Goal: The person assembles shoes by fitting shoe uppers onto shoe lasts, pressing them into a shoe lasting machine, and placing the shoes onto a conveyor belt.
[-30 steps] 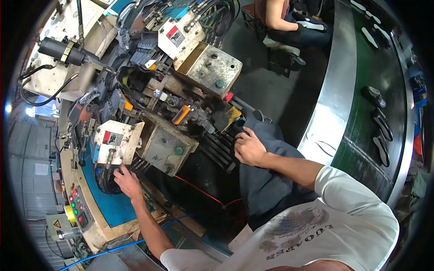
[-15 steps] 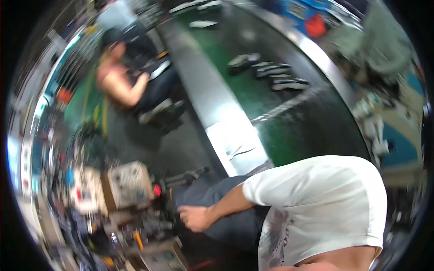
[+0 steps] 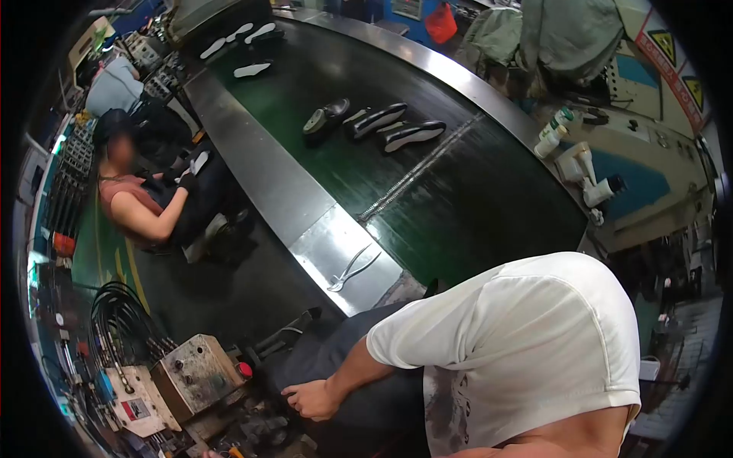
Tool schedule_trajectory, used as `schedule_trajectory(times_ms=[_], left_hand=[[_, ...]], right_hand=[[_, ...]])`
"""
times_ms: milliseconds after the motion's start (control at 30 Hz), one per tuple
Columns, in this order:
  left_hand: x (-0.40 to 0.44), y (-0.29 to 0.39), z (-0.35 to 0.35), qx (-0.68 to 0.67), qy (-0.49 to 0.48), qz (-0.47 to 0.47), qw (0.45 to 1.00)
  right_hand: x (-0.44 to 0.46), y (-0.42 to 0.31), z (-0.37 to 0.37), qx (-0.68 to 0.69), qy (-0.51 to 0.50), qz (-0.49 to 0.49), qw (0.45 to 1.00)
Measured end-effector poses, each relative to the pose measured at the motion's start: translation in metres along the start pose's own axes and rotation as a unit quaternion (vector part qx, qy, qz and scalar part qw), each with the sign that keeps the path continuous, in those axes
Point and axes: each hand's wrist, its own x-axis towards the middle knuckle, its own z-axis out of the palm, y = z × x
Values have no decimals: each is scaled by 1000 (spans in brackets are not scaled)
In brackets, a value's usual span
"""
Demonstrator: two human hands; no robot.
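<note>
My right hand (image 3: 311,399) lies on the dark trouser leg (image 3: 343,345) near the knee, its fingers slightly bent and somewhat apart. Nothing shows in its grip. My left hand is not clearly in view. Past my knee, a pair of metal pliers (image 3: 353,269) lies on the shiny metal edge (image 3: 313,238) of a conveyor. Left of my right hand stands a worn machine control box (image 3: 197,375) with a red button (image 3: 244,370).
Dark shoes (image 3: 379,120) sit on the green conveyor belt (image 3: 489,206), with pale insole-shaped pieces (image 3: 253,70) farther along. A seated co-worker (image 3: 145,202) in dark gloves holds a pale piece. Bottles (image 3: 551,141) stand beyond the belt. Black hoses (image 3: 122,313) rise behind the control box.
The view has swung, so the conveyor, pliers and co-worker appear farther left, and the blur has cleared. My right hand stays on the leg.
</note>
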Motion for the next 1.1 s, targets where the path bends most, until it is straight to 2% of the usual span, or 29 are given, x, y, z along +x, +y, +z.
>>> schedule_trajectory(times_ms=[67, 133, 167, 267, 300, 333, 367, 400, 433, 467, 500, 533, 567, 600, 633, 667, 700, 733, 833, 867, 1000, 1033, 1100], left_hand=[[6, -29, 60, -23, -80, -3, 997], [5, 65, 25, 130, -193, -81, 969], [0, 32, 59, 186, -164, -87, 965], [10, 12, 57, -44, -148, -26, 988], [15, -15, 56, -136, -251, -102, 953], [21, -42, 60, -196, -285, -226, 911], [33, -42, 58, -215, -297, -281, 887], [13, -43, 50, -90, -135, -119, 980], [1, -55, 57, -23, -121, -161, 979], [2, -44, 55, -11, -153, -209, 966], [1, -35, 55, 4, -188, -256, 948], [0, -24, 52, 21, -223, -300, 927], [-10, -58, 78, 197, -270, -55, 941], [7, -16, 49, 69, -214, -365, 904], [-3, -32, 59, 91, -212, -319, 919], [-1, -36, 60, 86, -197, -326, 921], [-3, -32, 56, 59, -169, -352, 919], [3, -24, 53, 16, -136, -380, 915], [17, -5, 45, -153, -55, -498, 852], [12, -1, 47, 25, -99, -298, 949], [2, 14, 49, -53, -77, -450, 888], [13, 15, 40, -76, -80, -403, 909], [11, 6, 47, -86, -133, -418, 894]], right_hand=[[1, 1, 0, -5, 4, 8, 1000], [1, 2, -3, -8, -2, 7, 1000], [1, 3, -6, -6, 4, 15, 1000], [-3, 7, -10, 7, 18, 30, 999], [-3, 10, -8, 12, 26, 29, 999], [1, 13, -5, 21, 32, 21, 999], [6, 12, -9, 26, 16, 19, 999], [8, 9, -11, -3, -9, 14, 1000], [8, 3, -24, -59, -11, -10, 998], [11, 2, -29, -25, -46, 17, 999], [12, 1, -31, -43, -31, 23, 998], [13, 4, -19, -44, -69, 49, 995], [16, 4, -16, -66, -56, 27, 996], [19, 6, -19, -84, -41, 13, 996], [24, -1, -33, -75, -33, -13, 997], [8, -29, 21, 35, -140, -18, 989], [25, -7, -26, -19, 2, 9, 1000], [23, -6, -18, 28, -45, 24, 998], [25, -11, -10, 35, -55, 8, 998], [18, -10, -14, 39, -36, 8, 999], [16, -11, -16, 31, -43, -2, 999], [17, -11, -18, 30, -45, 1, 999], [16, -9, -15, 27, -41, 7, 999]])
